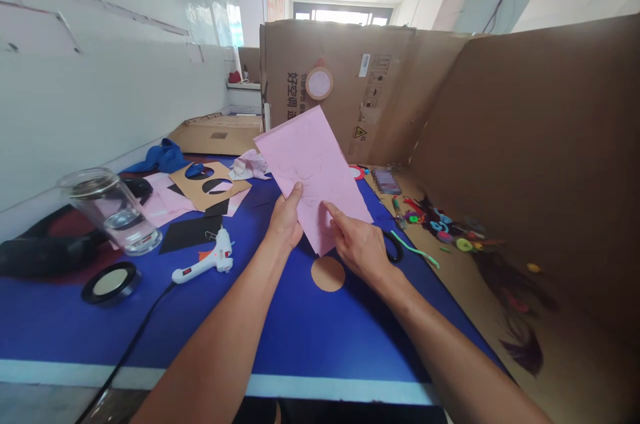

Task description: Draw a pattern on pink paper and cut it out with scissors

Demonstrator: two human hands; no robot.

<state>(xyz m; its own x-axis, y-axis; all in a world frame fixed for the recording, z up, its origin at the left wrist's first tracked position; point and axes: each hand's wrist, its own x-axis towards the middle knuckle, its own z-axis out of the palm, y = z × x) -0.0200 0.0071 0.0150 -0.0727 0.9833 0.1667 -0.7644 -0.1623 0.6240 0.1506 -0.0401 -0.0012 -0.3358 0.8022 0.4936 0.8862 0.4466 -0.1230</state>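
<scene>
Holding a pink sheet of paper (320, 161) tilted above the blue desk (310, 344), turning its faintly line-marked face toward the camera. Gripping the sheet's edge at seven o'clock with the left hand (286, 217), pressing the thumb onto the front. Extending the index finger of the right hand (357, 241) over the sheet from four o'clock, curling other fingers; cannot tell whether pinching the edge too.

Reckoning outward from the sheet, seeing at six o'clock a round cardboard disc (328, 275); toward eight, a white glue gun (207, 262), then a black tape roll (132, 276); at nine, a cardboard piece with two round holes (196, 188), then a glass jar (131, 214); at four, a green pipe cleaner (415, 249). Facing a cardboard wall (420, 87) at twelve.
</scene>
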